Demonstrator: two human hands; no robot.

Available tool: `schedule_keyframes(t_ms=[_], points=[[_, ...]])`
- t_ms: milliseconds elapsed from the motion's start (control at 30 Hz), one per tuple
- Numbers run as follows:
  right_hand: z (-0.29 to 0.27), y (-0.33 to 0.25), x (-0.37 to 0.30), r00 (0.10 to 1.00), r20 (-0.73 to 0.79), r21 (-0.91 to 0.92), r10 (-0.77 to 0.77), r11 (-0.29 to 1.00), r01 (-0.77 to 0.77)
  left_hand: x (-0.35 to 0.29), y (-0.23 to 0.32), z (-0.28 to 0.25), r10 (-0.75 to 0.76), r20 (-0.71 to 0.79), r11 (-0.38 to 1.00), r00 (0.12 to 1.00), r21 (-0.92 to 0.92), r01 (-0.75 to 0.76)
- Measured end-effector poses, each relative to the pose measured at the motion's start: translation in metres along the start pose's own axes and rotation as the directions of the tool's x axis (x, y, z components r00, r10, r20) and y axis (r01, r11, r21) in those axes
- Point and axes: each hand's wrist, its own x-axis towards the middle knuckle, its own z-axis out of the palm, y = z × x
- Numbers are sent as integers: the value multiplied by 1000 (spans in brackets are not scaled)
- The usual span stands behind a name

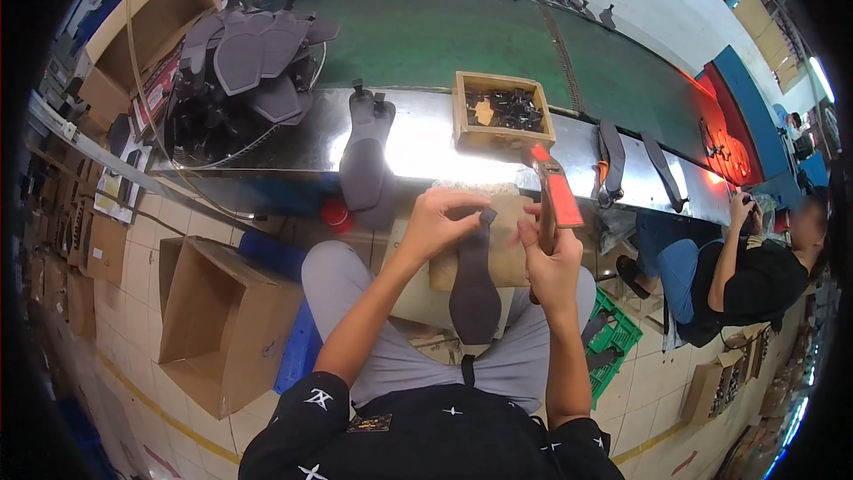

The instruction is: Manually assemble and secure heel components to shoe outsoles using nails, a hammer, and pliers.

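A dark shoe-sole-shaped piece (474,298) lies lengthwise over a tan board (511,258) between my knees. At its far end my left hand (440,227) is closed, thumb and fingertips pinching a small dark block (488,215). Whether the block is joined to the sole piece cannot be made out. My right hand (553,262) is wrapped round the handle of a hammer (560,196) with red on its head, held upright just right of the board. Beyond the hands, a wooden box (462,129) of small black parts stands on the metal bench edge.
Stacked dark sole pieces (253,53) fill the bench's left side; more (369,151) overhang its front edge. Behind runs a green conveyor belt (400,31). A cardboard box (222,320) is on the floor at left, a green crate (622,338) at right. Another person (755,267) sits far right.
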Motion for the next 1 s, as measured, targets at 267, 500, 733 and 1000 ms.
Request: schedule_keyframes(t_ms=[267,500,733,1000], points=[[-5,3,-2,999,23,2,-49,999,49,-12,-3,3,111,-74,979,991,183,-96],[7,35,17,968,205,-45,-143,987,156,-17,5,-1,43,-50,986,998,163,-35],[16,33,41,944,258,-22,-207,975,220,-14,13,2,-72,-36,958,997,274,79],[11,19,41,910,300,-117,-286,936,332,-17,-15,2,-31,17,959,999,281,25]])
